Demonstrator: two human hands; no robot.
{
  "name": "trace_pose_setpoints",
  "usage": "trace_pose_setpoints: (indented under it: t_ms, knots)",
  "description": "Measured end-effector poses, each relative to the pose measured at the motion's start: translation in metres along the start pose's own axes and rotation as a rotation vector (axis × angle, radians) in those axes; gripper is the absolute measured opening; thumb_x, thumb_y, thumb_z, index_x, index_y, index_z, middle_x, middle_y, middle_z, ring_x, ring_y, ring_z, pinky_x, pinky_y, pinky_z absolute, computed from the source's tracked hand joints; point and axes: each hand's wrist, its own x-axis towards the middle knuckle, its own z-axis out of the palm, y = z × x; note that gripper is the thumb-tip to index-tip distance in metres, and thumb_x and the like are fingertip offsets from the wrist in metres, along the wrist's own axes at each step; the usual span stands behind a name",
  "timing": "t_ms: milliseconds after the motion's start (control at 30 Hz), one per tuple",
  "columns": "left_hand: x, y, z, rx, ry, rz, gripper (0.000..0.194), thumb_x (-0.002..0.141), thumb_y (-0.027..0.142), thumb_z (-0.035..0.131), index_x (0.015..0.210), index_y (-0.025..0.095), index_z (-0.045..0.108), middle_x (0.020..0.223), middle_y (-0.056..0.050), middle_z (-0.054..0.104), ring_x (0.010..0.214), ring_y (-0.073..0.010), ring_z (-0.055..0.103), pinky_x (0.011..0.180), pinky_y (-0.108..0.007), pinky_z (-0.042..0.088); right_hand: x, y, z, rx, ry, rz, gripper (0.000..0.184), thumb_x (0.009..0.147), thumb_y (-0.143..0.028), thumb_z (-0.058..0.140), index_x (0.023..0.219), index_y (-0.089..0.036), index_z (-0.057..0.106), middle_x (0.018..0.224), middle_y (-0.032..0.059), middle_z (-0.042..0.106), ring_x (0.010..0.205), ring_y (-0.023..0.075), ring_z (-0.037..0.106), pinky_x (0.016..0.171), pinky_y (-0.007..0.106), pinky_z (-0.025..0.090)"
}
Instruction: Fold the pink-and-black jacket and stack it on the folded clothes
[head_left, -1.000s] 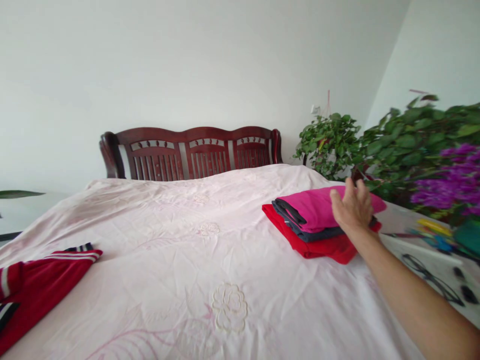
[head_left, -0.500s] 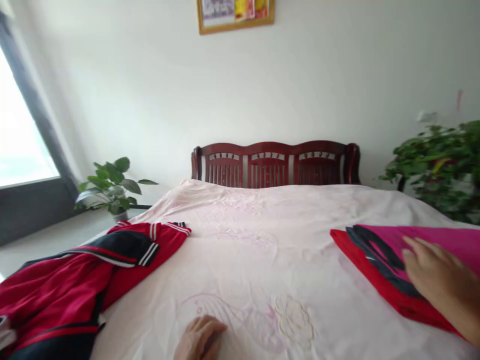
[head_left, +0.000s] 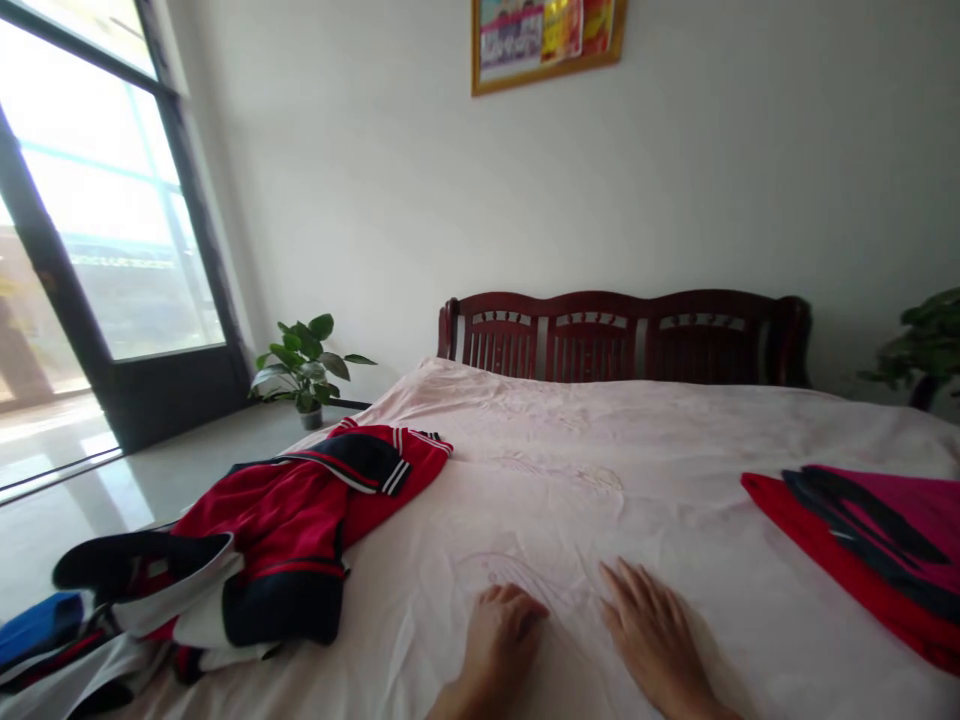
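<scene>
The left hand (head_left: 504, 635) is low at the pale pink embroidered cloth (head_left: 555, 440), its fingers curled; what lies under them is hidden, so I cannot tell whether its grip is fully closed. Just beside it, the right hand (head_left: 651, 630) is palm down over the cloth, its grip open and fingers spread, with nothing held.

To the left of both hands, a loose heap of red-and-navy clothes (head_left: 277, 515) with white-striped cuffs lies on the cloth, with black-and-white garments (head_left: 191, 590) and a blue piece (head_left: 45, 625) at its near end. At the right edge, well apart from the heap, is a folded stack: a red garment (head_left: 832, 550) underneath, a dark grey one (head_left: 896, 572) above it, and a magenta one (head_left: 915, 500) on top. Beyond the cloth stands a slatted dark wooden backrest (head_left: 592, 340).
</scene>
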Motion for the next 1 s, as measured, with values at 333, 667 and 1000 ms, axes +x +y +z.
trace_pose_setpoints:
  t_ms: [333, 667, 1000]
  knots:
    - [-0.009, -0.008, -0.004, -0.019, -0.076, 0.187, 0.041, 0.069, 0.014, 0.063, 0.106, 0.027, 0.076, 0.116, -0.006, 0.072, 0.110, -0.0254, 0.060, 0.101, -0.042, 0.041, 0.008, -0.002, -0.012, 0.022, -0.039, 0.053, 0.048, 0.090, -0.037, 0.040, 0.126, -0.021, 0.067, 0.135, 0.0106, 0.063, 0.124, 0.0301, 0.058, 0.103, 0.048, 0.045]
    - [-0.032, -0.019, -0.058, -0.100, -0.138, 0.234, 0.045, 0.078, 0.017, 0.061, 0.122, 0.023, 0.066, 0.121, -0.006, 0.070, 0.112, -0.0205, 0.063, 0.102, -0.036, 0.046, 0.013, -0.001, -0.019, 0.047, -0.065, 0.038, 0.047, 0.092, -0.034, 0.036, 0.123, -0.017, 0.067, 0.129, 0.0132, 0.066, 0.119, 0.0280, 0.061, 0.101, 0.044, 0.046]
    - [-0.098, -0.100, -0.291, 0.843, 0.438, -0.391, 0.052, 0.087, 0.032, 0.053, 0.138, 0.020, 0.054, 0.148, -0.016, 0.049, 0.145, -0.0380, 0.029, 0.114, -0.059, 0.023, 0.011, 0.001, -0.017, 0.071, -0.010, 0.009, 0.046, 0.092, -0.034, 0.036, 0.118, -0.015, 0.068, 0.125, 0.0150, 0.068, 0.114, 0.0294, 0.064, 0.098, 0.044, 0.048]
